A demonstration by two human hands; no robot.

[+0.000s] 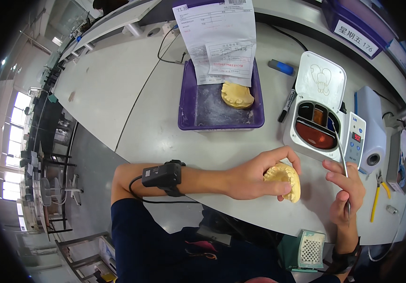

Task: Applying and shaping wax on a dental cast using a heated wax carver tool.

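My left hand (246, 179) is wrapped round a pale yellow plaster dental cast (295, 185), its row of teeth showing along the curved edge. Between the fingers of my right hand (353, 191) is a thin metal wax-carving instrument (341, 150). The instrument's far end reaches the small dark blue compartment of a white wax heater (290, 137); whether the tip touches the wax I cannot tell. The heater's lid (323, 75) stands raised, and its other compartments hold dark, amber and reddish-brown wax. A control panel (354, 141) with a lit red display adjoins the heater.
Beyond my left hand stands a purple tray (222, 128) with another yellow dental cast (237, 96) and a printed sheet (217, 37). A black marker (286, 106) and a blue cylinder (281, 67) lie left of the heater. Yellow-handled pliers (376, 203) and a perforated holder (311, 250) are at the right.
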